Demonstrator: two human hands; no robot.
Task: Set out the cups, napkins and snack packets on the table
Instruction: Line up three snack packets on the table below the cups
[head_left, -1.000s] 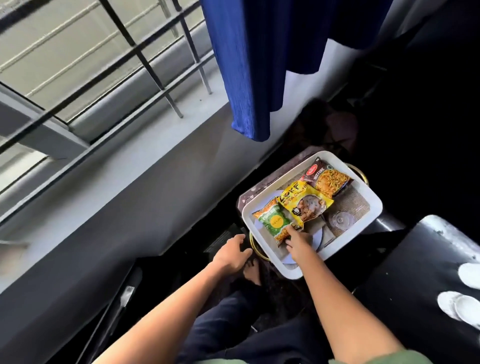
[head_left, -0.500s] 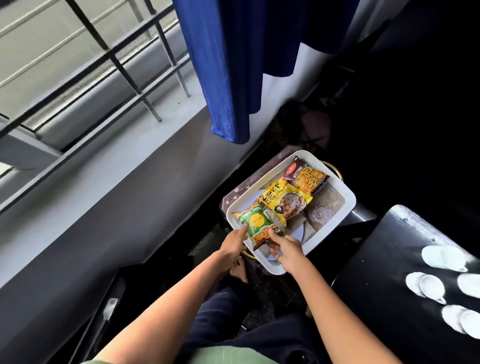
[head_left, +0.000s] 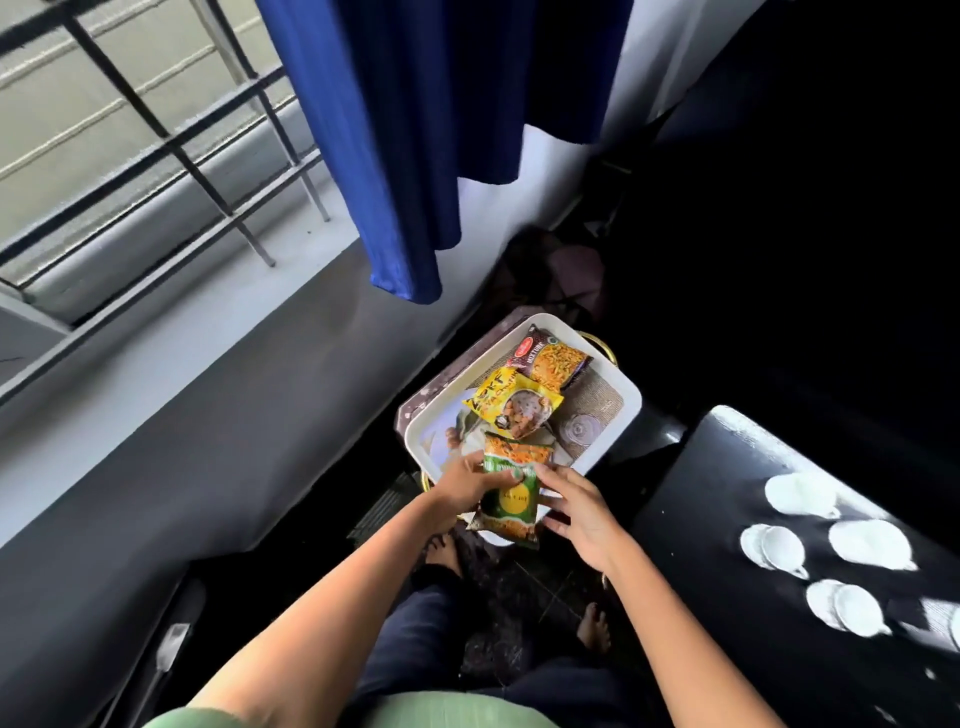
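Observation:
A white tray (head_left: 621, 423) stands on a low stand ahead of me. In it lie a yellow snack packet (head_left: 511, 408), a dark red mixture packet (head_left: 553, 358) and an upturned clear glass (head_left: 584, 428). My left hand (head_left: 465, 486) grips the left edge of a green and orange snack packet (head_left: 511, 496), lifted over the tray's near rim. My right hand (head_left: 579, 512) touches the packet's right side with fingers spread. Several white cups on saucers (head_left: 779, 548) sit on the dark table (head_left: 737, 597) at the right.
A blue curtain (head_left: 415, 135) hangs above the tray beside a barred window (head_left: 145, 130) with a grey ledge. My bare feet (head_left: 592, 626) rest on the dark floor between tray and table. The room beyond at the right is very dark.
The green packet has come up off the tray toward me, now held by my left hand. My right hand has shifted to its right side. The camera has turned right, showing more cups.

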